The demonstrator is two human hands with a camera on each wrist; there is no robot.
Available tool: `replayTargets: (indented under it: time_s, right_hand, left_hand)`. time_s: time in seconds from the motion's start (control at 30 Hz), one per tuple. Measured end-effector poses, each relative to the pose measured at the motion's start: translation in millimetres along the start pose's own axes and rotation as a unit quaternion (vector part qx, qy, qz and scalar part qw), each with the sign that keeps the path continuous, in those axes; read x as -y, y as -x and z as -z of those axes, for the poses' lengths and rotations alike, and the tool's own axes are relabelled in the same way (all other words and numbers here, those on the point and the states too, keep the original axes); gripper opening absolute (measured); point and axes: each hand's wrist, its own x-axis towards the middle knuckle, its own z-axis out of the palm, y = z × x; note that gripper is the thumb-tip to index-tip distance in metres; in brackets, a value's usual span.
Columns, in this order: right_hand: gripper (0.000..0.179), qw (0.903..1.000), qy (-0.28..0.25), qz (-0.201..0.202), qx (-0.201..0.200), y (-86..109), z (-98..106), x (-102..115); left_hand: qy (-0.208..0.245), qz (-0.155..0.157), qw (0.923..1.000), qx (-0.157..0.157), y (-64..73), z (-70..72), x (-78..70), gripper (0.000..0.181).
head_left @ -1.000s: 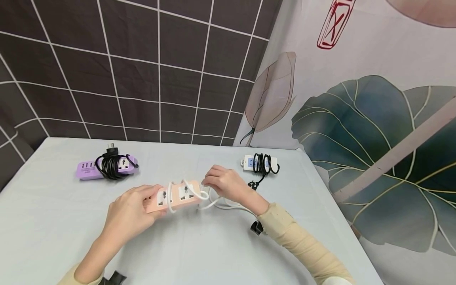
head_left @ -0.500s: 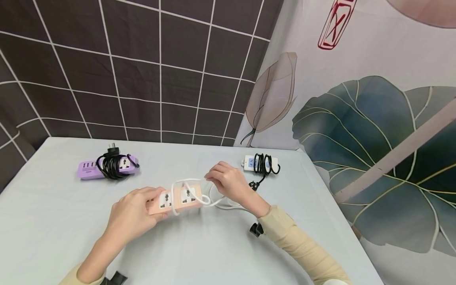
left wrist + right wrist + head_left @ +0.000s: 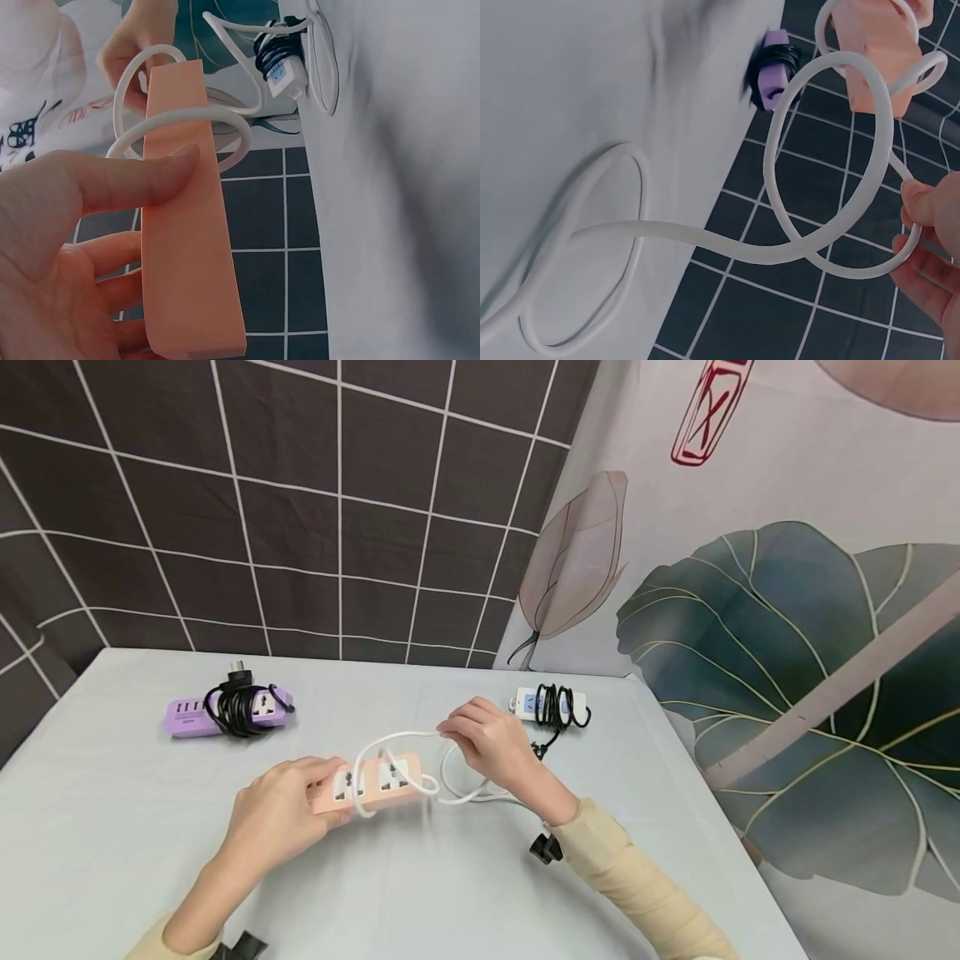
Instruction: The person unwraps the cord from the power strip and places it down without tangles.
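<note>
A pink power strip (image 3: 375,783) with white socket panels is held above the table by my left hand (image 3: 279,806), which grips its left end. In the left wrist view the thumb lies along one narrow side of the strip (image 3: 180,240). Loose loops of white cord (image 3: 397,735) pass around the strip. My right hand (image 3: 491,743) pinches the cord to the right of the strip, and the right wrist view shows the cord (image 3: 877,127) between thumb and fingers. More of the cord trails down onto the table beneath the right forearm.
A purple power strip (image 3: 189,718) wrapped in black cord lies at the back left of the white-covered table (image 3: 420,893). At the back right lies a white power strip (image 3: 527,703), also wrapped in black cord. A dark gridded cloth hangs behind.
My right hand has moved slightly up and to the right, drawing the cord out so its loop around the pink strip is wider. The left hand has barely moved.
</note>
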Motion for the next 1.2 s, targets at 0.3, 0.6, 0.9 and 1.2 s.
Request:
replayTargets:
  time_s: [0.3, 0.6, 0.9, 1.2]
  right_hand:
    - [0.015, 0.9993, -0.004, 0.011, -0.035, 3.0, 13.4, 2.8]
    - [0.017, 0.9976, -0.003, 0.032, -0.062, 7.4, 23.0, 8.0]
    - [0.012, 0.9966, -0.013, 0.039, -0.072, 12.2, 32.3, 16.6]
    - [0.015, 0.9959, -0.017, 0.051, -0.073, 22.4, 39.7, 23.3]
  left_hand:
    - [-0.002, 0.002, 1.0, 0.006, -1.1, -2.1, 3.0, 0.061]
    - [-0.002, 0.005, 0.9999, 0.009, -3.6, -4.4, 7.9, 0.06]
    - [-0.004, 0.012, 0.9999, 0.01, -4.1, -6.2, 10.7, 0.062]
    - [-0.011, 0.023, 0.9996, 0.01, -5.5, -5.7, 15.7, 0.065]
